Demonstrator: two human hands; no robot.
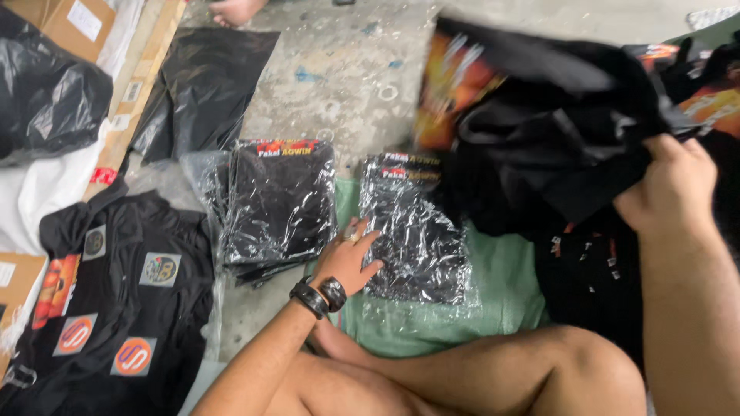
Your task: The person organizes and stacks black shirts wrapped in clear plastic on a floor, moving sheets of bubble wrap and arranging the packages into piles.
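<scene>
My left hand (351, 254), with dark bead bracelets on its wrist, rests flat on the left edge of a black garment packed in a clear plastic bag (416, 231). The bag lies on a green woven sack (501, 285). My right hand (671, 189) grips a loose black shirt with an orange print (539, 115), lifted and blurred above the floor at the right. A stack of similar bagged black garments (281, 204) sits just left of my left hand.
A black jacket with round and square patches (116, 293) lies at the lower left. Black plastic bags (200, 85) and cardboard boxes (73, 23) sit at the upper left. Someone's bare foot (235, 11) shows at the top. My bare legs (462, 377) cross the bottom.
</scene>
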